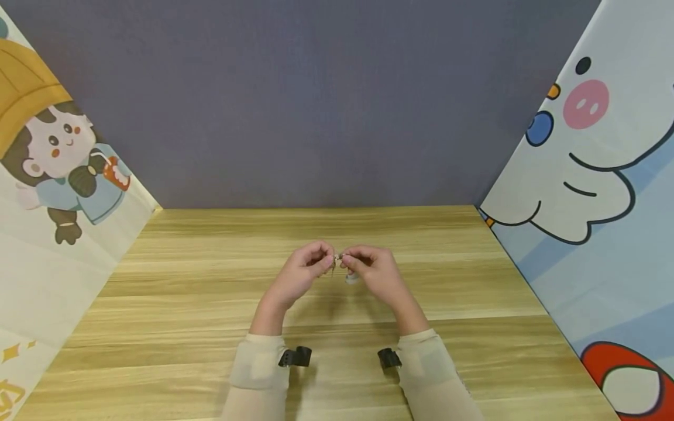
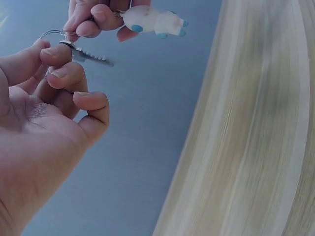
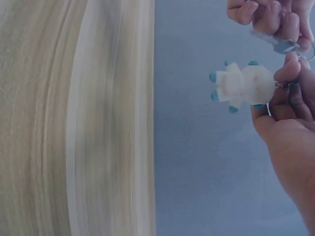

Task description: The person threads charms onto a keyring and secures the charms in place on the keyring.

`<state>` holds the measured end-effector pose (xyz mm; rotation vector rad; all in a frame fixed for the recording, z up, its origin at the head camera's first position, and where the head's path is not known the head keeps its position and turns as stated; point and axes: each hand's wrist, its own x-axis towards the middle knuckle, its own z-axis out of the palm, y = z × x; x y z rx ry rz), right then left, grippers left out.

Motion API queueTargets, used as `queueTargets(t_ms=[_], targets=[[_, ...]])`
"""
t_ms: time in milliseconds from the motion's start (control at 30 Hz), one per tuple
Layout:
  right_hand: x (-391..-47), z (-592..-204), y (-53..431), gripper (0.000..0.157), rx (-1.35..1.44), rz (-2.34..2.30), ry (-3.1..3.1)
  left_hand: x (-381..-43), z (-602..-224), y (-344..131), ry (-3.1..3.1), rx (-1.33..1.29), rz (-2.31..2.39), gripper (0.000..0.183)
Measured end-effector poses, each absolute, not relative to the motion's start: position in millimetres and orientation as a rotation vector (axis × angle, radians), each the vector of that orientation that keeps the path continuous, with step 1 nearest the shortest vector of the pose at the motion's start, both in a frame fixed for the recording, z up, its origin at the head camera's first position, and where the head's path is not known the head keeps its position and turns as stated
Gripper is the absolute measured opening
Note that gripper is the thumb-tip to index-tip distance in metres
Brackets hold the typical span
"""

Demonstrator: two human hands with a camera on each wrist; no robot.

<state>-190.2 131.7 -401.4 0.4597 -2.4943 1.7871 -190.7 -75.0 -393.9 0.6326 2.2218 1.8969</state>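
Observation:
Both hands meet above the wooden table. My left hand (image 1: pixel 297 276) pinches a metal key ring (image 2: pixel 50 32) between thumb and forefinger. From that ring a silver key (image 2: pixel 93 57) hangs beside the left fingers, its toothed edge showing in the left wrist view. My right hand (image 1: pixel 380 275) pinches the short chain (image 3: pixel 284 84) of a keychain close to the ring. Below the right fingers dangles the keychain's small white figurine (image 3: pixel 248 86) with blue-green ears and feet. Fingertips hide the spot where chain and ring come together.
A wood-grain table (image 1: pixel 210 327) spreads under the hands, backed by a plain grey panel (image 1: pixel 326 105). Cartoon-printed panels stand at the left (image 1: pixel 31 257) and right (image 1: pixel 547 263). Each sleeve carries a dark wrist camera (image 1: pixel 296 356).

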Motion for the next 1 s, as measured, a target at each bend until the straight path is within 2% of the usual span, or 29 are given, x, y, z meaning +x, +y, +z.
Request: queueTargets(t_ms=[500, 733, 1000], targets=[[-192.3, -401.5, 135.9, 0.021, 0.512, 1.755, -2.538, -192.3, -398.0, -74.5, 2.235, 0.609, 1.904, 0.02], [-192.7, -402.1, 135.8, 0.024, 0.535, 1.661, -2.577, -196.2, -403.6, -71.1, 2.104, 0.605, 1.932, 0.015], [-195.6, -405.6, 137.9, 0.047, 0.729, 1.268, -2.714, -195.2, -404.9, -72.9, 1.963, 0.463, 1.92, 0.01]])
